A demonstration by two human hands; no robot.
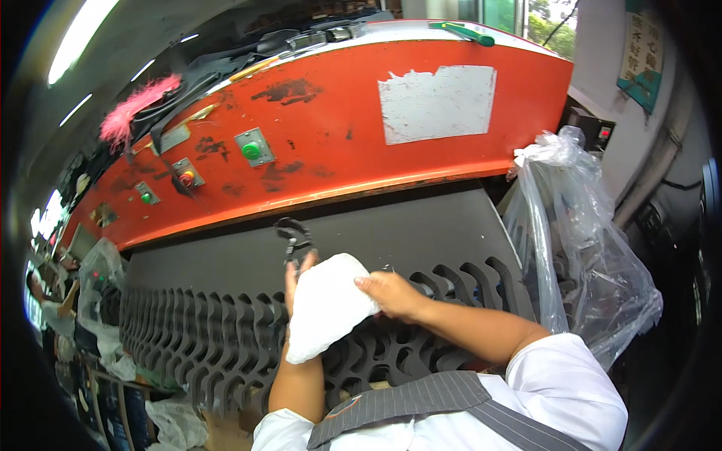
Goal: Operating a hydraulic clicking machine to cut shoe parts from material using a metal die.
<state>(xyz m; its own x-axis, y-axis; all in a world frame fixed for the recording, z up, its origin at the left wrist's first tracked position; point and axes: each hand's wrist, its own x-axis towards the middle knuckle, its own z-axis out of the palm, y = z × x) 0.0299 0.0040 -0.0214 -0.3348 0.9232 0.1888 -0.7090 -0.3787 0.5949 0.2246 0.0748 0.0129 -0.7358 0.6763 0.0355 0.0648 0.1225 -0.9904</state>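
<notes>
My right hand [395, 295] is closed on the right edge of a white, soft-looking cloth bundle [331, 304], thumb on top. The bundle covers most of my left hand [304, 263], whose fingertips show past its far edge. Those fingers are around the near end of a dark, curved cutting die [295, 234], over the uncut part of a dark grey foam sheet [210, 259]. Nearer to me, rows of wavy cuts run through the foam, leaving curved strips [226, 319]. My forearms and the bundle hide part of these rows.
Across the far side stretches an orange-red machine beam [323, 135] with a green button [251, 150] and a red knob [187, 178]. A green-handled tool [466, 33] lies on top. Clear plastic bags [579, 248] hang at the right. Another person [60, 312] is at far left.
</notes>
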